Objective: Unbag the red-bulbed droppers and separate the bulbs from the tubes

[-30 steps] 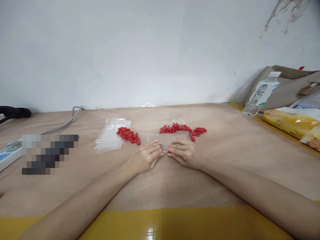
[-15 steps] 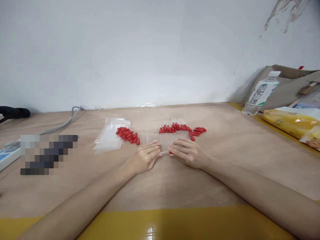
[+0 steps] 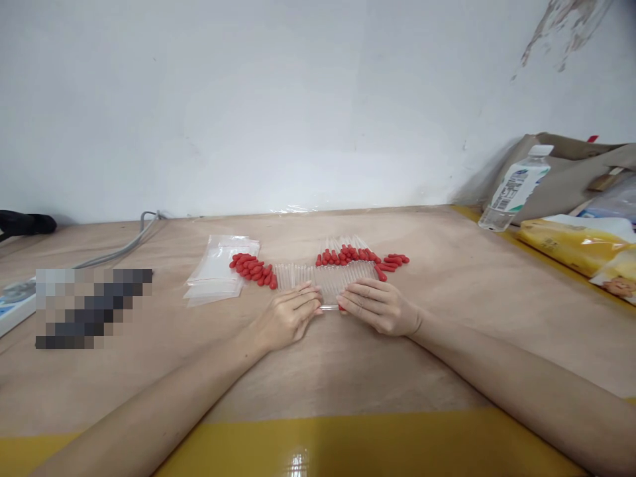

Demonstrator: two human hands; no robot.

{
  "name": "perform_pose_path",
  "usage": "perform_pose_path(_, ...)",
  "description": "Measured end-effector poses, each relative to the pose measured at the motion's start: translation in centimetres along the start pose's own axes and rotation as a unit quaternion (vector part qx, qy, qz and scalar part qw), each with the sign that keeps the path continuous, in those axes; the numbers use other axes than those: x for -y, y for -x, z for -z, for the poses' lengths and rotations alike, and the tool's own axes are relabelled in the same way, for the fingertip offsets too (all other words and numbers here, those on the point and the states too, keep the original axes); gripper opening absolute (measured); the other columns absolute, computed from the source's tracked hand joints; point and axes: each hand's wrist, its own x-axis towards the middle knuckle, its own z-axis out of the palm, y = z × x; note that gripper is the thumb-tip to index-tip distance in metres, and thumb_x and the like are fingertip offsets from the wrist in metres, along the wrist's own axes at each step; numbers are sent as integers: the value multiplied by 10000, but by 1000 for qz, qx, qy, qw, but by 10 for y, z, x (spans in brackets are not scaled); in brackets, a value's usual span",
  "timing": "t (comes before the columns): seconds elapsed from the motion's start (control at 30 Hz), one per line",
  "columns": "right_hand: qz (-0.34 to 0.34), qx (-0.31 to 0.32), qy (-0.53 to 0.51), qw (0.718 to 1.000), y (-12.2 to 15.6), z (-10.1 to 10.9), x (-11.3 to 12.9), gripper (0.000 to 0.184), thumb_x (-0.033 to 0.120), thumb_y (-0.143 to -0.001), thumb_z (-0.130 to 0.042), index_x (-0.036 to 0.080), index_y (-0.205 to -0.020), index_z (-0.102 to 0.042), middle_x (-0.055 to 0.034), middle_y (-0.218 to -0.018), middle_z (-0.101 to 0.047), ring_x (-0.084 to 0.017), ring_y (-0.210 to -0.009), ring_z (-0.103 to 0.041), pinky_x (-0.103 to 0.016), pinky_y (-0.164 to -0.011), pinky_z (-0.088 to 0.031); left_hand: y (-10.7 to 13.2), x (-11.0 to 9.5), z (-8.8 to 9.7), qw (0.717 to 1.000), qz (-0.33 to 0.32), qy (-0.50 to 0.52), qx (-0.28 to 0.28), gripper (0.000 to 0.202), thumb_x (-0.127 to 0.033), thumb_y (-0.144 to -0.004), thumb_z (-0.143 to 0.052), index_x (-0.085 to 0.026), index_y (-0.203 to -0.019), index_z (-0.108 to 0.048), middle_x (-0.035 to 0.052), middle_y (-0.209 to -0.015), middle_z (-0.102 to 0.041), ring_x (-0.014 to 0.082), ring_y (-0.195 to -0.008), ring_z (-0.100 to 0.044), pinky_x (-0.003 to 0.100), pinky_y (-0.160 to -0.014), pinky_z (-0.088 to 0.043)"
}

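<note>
Between my hands a clear glass dropper tube (image 3: 328, 307) lies crosswise. My left hand (image 3: 292, 314) is closed on the tube's left part. At its other end, a bit of red rubber bulb (image 3: 341, 307) peeks out from under the fingers of my right hand (image 3: 378, 306), which pinch it. Whether the tube sits inside that bulb cannot be made out. Just beyond my hands lies a row of bare glass tubes (image 3: 328, 279). Loose red bulbs (image 3: 253, 269) are heaped at its left, and a few more (image 3: 396, 260) at its right. Behind the row, droppers with red bulbs fitted (image 3: 348, 253) lie side by side.
Clear plastic bags (image 3: 218, 268) are stacked left of the bulbs. Farther left are a grey cable (image 3: 124, 248), a white power strip (image 3: 17, 318) and a blurred-out dark object (image 3: 94, 310). On the right stand a water bottle (image 3: 517, 189), a yellow packet (image 3: 576, 245) and a beige bag (image 3: 571, 162).
My hands and the tube between them have shifted very slightly toward me. The view has moved a little; the piles look unchanged.
</note>
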Motion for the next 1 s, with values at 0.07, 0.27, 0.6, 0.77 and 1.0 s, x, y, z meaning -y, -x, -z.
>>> perform_pose_path(0.07,0,0,-5,1000,2,0,0,233,86,-844,-450,102,-1033,-586,-80,-921,-679,-169,-955,-588,-325,-812,-510,0,0,0,1000,0,4,1,118,-112,-828,-499,-121,-915,-577,67,-916,-675,159,-964,-613,338,-950,-475)
perform_pose_path(0.27,-109,-15,-6,994,21,5,-14,219,118,-816,-518,165,-1009,-610,-52,-929,-682,-179,-925,-588,-347,-796,-488,14,15,3,997,68,-41,-23,139,-147,-838,-494,-150,-934,-595,63,-974,-660,182,-993,-596,375,-934,-472)
perform_pose_path(0.6,-523,-16,-32,852,60,13,-60,224,279,-831,-473,192,-950,-641,-56,-849,-594,-140,-673,-574,-291,-620,-487,11,41,-9,972,186,-142,-25,357,-102,-846,-356,-172,-1154,-524,71,-886,-511,144,-764,-514,252,-616,-474)
perform_pose_path(0.77,-579,-11,-6,815,74,15,-73,216,258,-746,-524,162,-892,-650,-56,-812,-592,-119,-584,-529,-271,-554,-457,11,41,-11,976,169,-134,-38,292,-112,-846,-391,-185,-1067,-566,44,-813,-546,141,-732,-522,243,-620,-464)
perform_pose_path(1.0,-622,8,-36,782,90,10,-80,303,307,-711,-555,135,-946,-637,-66,-793,-620,-130,-597,-537,-273,-564,-446,7,35,-10,986,125,-107,-24,190,-142,-843,-418,-169,-831,-606,52,-792,-616,147,-714,-574,251,-643,-489)
